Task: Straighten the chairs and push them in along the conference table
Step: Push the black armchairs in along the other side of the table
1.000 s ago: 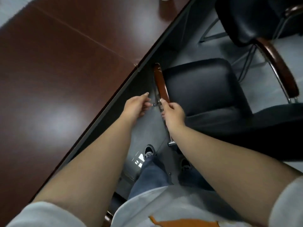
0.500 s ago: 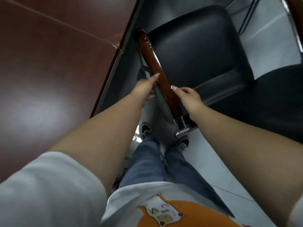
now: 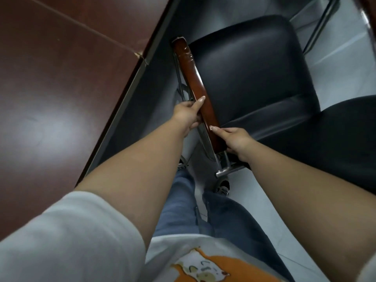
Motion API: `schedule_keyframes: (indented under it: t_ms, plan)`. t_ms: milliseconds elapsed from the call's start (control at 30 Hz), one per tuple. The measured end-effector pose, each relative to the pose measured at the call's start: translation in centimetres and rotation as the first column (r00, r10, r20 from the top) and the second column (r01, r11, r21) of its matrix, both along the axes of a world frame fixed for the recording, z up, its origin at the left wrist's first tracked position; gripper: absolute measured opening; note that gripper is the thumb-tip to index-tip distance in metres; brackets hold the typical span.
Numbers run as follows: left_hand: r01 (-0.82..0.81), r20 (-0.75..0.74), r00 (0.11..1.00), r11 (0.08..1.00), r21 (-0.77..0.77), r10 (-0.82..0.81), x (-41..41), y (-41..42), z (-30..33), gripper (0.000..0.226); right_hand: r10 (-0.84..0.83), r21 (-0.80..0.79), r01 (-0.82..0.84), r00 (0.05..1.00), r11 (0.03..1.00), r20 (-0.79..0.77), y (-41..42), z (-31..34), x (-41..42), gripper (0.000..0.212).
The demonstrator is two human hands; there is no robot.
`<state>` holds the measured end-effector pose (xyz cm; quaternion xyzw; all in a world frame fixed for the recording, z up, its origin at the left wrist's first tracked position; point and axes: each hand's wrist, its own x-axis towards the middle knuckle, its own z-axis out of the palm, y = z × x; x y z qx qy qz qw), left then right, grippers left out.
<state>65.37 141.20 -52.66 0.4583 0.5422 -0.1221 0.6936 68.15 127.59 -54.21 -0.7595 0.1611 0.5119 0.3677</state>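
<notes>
A black padded chair [image 3: 248,78] stands beside the dark red-brown conference table [image 3: 61,88], its seat partly under the table's edge. Its brown wooden armrest [image 3: 191,78] runs along the side nearest me. My left hand [image 3: 186,113] grips the armrest from the table side, thumb lying on top. My right hand [image 3: 234,139] holds the armrest's near end from the seat side, thumb across the wood. The chair's black backrest [image 3: 335,143] is at the right.
The chrome frame end [image 3: 221,173] of the chair sits just in front of my shoes [image 3: 222,188]. A second chair's metal legs [image 3: 319,27] show at the top right on the pale tiled floor [image 3: 254,200].
The view has closed in on the chair. Both hands have moved from the metal frame under the armrest onto the wooden armrest itself and now hold it.
</notes>
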Motion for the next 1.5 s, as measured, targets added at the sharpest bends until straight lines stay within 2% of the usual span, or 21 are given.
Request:
schedule_keyframes:
  t_ms: [300,433,533,667,833,1000,1133,1333,1500]
  plan:
    - [-0.106,-0.01,0.994,0.991,0.084,0.107,-1.6,-5.8,2.3,0.043,0.115,0.069,-0.113,0.993,0.991,-0.033,-5.1,1.1,0.2,0.055]
    - [-0.219,0.001,0.975,0.962,0.165,0.222,-2.8,-9.6,2.7,0.05,0.23,0.13,-0.217,0.969,0.968,-0.093,-8.0,3.0,0.3,0.043]
    - [-0.322,0.023,0.946,0.931,0.171,0.323,-4.4,-12.9,2.8,0.046,0.338,0.139,-0.321,0.933,0.937,-0.124,-10.7,3.8,0.2,0.035]
    - [-0.368,0.009,0.929,0.919,0.141,0.371,-6.9,-15.5,3.1,0.037,0.411,0.134,-0.392,0.896,0.91,-0.17,-12.9,3.7,-0.9,0.039]
    - [-0.425,-0.018,0.902,0.896,0.13,0.431,-10.7,-17.3,2.6,0.038,0.425,0.101,-0.414,0.892,0.905,-0.154,-14.2,2.7,-4.5,0.054]
    - [-0.484,-0.025,0.873,0.871,0.089,0.487,-14.1,-20.4,2.4,0.023,0.484,0.081,-0.478,0.858,0.875,-0.169,-16.6,2.1,-6.7,0.05]
    - [-0.581,0.013,0.812,0.808,0.098,0.583,-15.7,-22.9,2.4,0.018,0.515,0.095,-0.507,0.847,0.857,-0.13,-18.1,1.9,-8.4,0.049]
    - [-0.694,0.042,0.717,0.709,0.124,0.695,-17.2,-27.1,1.3,0.03,0.56,0.115,-0.549,0.821,0.828,-0.112,-21.0,1.5,-9.8,0.047]
    - [-0.705,0.006,0.702,0.694,0.143,0.712,-18.5,-28.8,1.1,0.039,0.573,0.09,-0.567,0.815,0.819,-0.088,-22.2,0.5,-11.5,0.05]
